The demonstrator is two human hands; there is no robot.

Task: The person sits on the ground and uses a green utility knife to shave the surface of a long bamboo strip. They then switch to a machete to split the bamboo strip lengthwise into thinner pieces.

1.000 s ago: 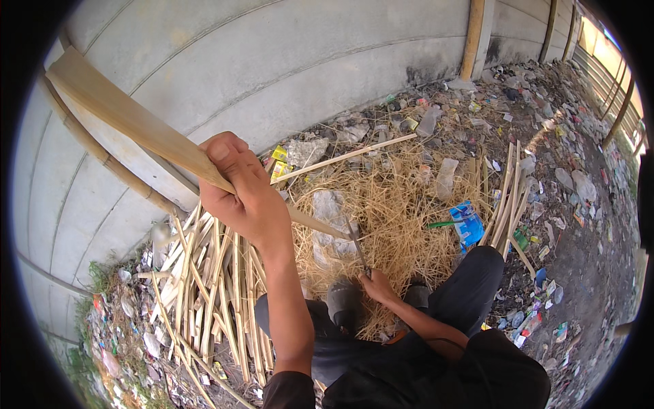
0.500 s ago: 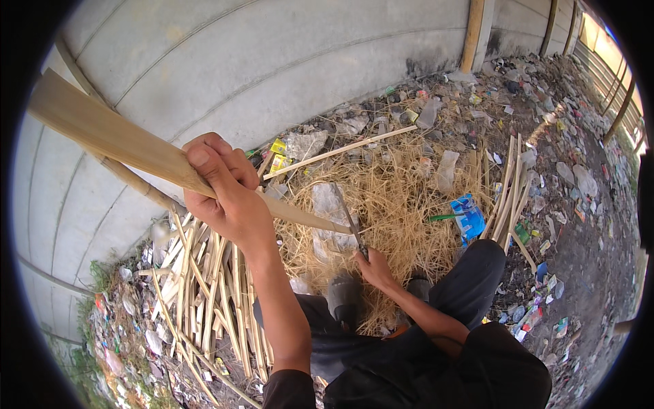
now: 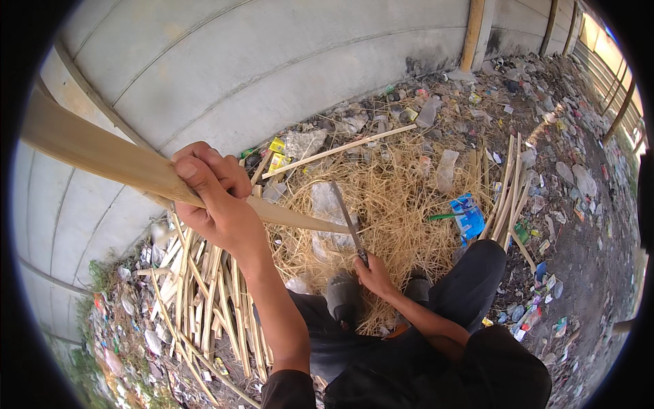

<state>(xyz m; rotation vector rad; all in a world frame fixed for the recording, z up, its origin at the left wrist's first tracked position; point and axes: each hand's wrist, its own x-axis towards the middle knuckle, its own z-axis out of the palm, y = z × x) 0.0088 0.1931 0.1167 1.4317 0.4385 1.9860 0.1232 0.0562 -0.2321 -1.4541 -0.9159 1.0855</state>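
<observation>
My left hand [image 3: 212, 184] is closed round a long, pale split bamboo strip [image 3: 102, 146], held up and slanting down toward the middle. The strip's lower end meets the blade of a knife [image 3: 347, 218] just above a whitish block [image 3: 325, 204]. My right hand [image 3: 375, 274] grips the knife's dark handle, low and near my boots, with the blade pointing away from me and a little left. Pale shavings [image 3: 402, 211] lie thickly around the block. Whether the blade is cutting into the strip or only touching it, I cannot tell.
A heap of split strips [image 3: 211, 300] lies at the left, and a smaller bundle [image 3: 509, 191] at the right. One strip [image 3: 340, 151] lies beyond the shavings. A blue plastic packet [image 3: 469, 217] sits near my right knee. A grey panel wall [image 3: 259, 75] rises behind littered ground.
My left hand has moved slightly left with the bamboo strip, and its upper end has shifted left and down. The knife has barely shifted.
</observation>
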